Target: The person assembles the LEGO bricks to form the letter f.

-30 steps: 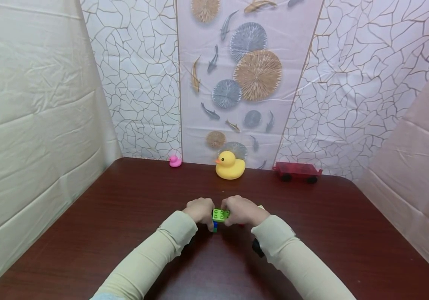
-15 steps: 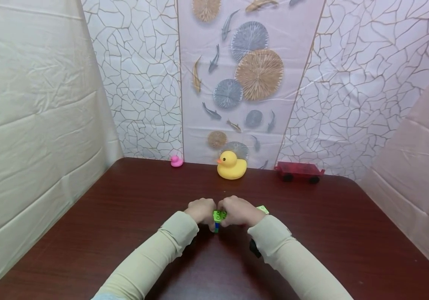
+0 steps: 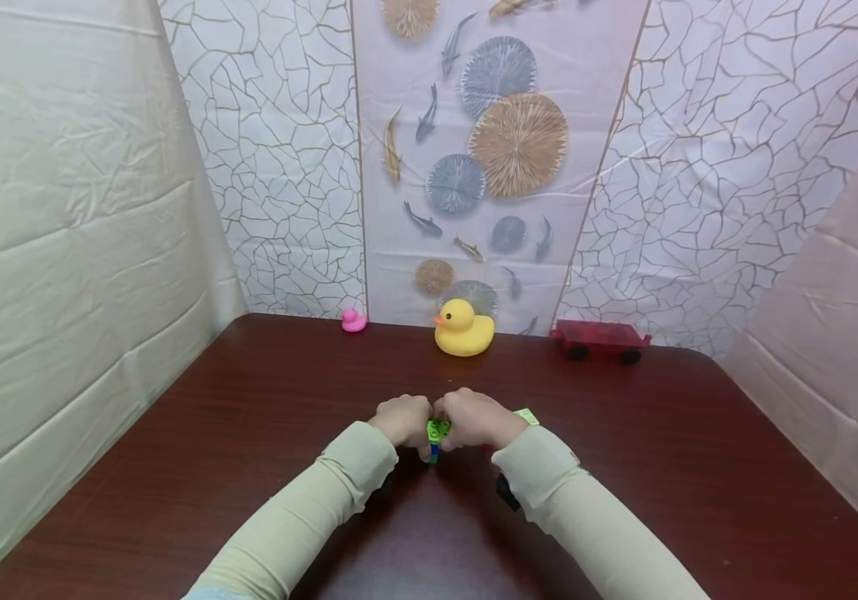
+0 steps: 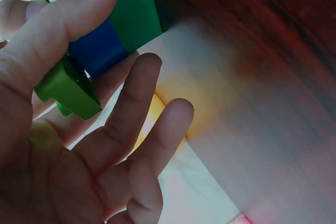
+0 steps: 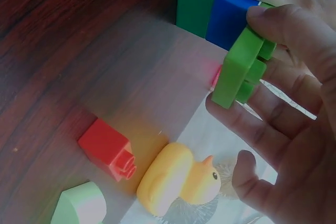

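Observation:
My left hand (image 3: 403, 419) and right hand (image 3: 471, 417) meet over the middle of the table, around a small stack of toy building blocks. A dark green block (image 5: 197, 3) forms the bottom of the stack, a blue block (image 5: 231, 17) the middle. At its top a flat lime green brick (image 5: 237, 69) juts out sideways, studs on its outer face. With thumb and fingers my left hand grips the stack at the blue and dark green blocks. My right hand pinches the lime green brick, its thumb at the brick's edge. Both hands cover much of the stack in the head view.
Beyond the right hand lie a red block (image 5: 107, 145) and a pale green block (image 5: 81, 205) with a curved side. Along the table's back edge stand a pink duck (image 3: 353, 320), a yellow duck (image 3: 464, 329) and a red wagon (image 3: 599, 335).
My right hand has shifted slightly left, closer to the left hand, and covers more of the lime green brick. More of the pale green block shows beside the right wrist.

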Demonstrator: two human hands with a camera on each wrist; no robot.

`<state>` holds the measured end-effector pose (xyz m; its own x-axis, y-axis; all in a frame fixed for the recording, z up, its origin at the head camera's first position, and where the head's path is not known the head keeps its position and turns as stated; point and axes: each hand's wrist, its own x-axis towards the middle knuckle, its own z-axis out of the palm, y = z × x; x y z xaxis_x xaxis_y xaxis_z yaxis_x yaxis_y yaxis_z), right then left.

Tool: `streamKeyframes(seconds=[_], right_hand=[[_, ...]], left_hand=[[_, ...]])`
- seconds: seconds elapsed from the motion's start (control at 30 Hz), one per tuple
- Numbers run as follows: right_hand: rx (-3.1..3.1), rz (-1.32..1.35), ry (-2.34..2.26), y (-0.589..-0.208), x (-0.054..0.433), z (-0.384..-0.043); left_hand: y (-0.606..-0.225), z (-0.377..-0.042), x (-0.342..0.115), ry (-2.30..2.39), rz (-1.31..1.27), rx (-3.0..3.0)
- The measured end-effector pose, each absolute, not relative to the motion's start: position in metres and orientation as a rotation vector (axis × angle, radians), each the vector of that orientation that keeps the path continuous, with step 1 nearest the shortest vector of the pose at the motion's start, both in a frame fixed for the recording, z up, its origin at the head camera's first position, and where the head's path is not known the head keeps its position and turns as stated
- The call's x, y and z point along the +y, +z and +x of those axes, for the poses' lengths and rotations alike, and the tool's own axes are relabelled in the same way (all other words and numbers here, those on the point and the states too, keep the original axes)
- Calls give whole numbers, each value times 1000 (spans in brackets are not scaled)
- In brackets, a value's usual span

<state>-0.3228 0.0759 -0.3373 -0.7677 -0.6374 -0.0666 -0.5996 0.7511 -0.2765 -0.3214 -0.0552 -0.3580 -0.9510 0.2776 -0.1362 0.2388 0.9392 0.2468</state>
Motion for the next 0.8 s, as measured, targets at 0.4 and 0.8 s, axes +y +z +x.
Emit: streamKeyframes(seconds=[0.4,0.8], right_hand=[[2732,-895,-435,-337,70,-327],[2751,-906,-410,-340,75,-330]], left_hand=[[-358,-319,-61,420,427,2892],[-346,-319,-63,498,518,2867]])
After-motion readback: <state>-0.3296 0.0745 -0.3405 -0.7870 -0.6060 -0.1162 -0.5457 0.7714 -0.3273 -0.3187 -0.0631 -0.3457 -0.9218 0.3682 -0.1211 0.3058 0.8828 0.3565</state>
